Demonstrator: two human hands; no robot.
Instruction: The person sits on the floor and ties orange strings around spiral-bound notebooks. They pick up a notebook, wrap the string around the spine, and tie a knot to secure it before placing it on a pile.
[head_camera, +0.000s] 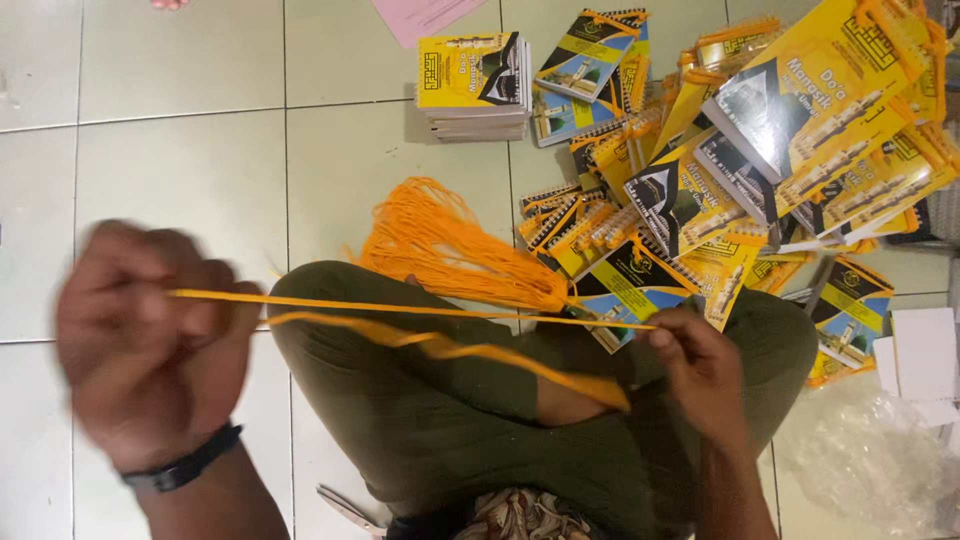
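While the person sits cross-legged on the tiled floor (180, 160), the left hand (145, 340), blurred at lower left, closes around an orange cord (420, 312) stretched taut across mid-frame to the right hand (700, 365), which pinches its other end. A bundle of orange cords (450, 245) lies just above, beside yellow-and-black booklets (760, 150) at upper right.

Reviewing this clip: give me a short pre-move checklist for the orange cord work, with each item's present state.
1. Cord pulled straight between both hands: ok.
2. Left hand grip on the cord end: cannot tell, hand is blurred.
3. Right hand pinching the cord: ok.
4. Second strand free of slack: not ok, it sags over the knee.
5. Spare cord bundle close by: ok, beside the knee.
6. Booklets stacked in order: not ok, mostly a loose pile.
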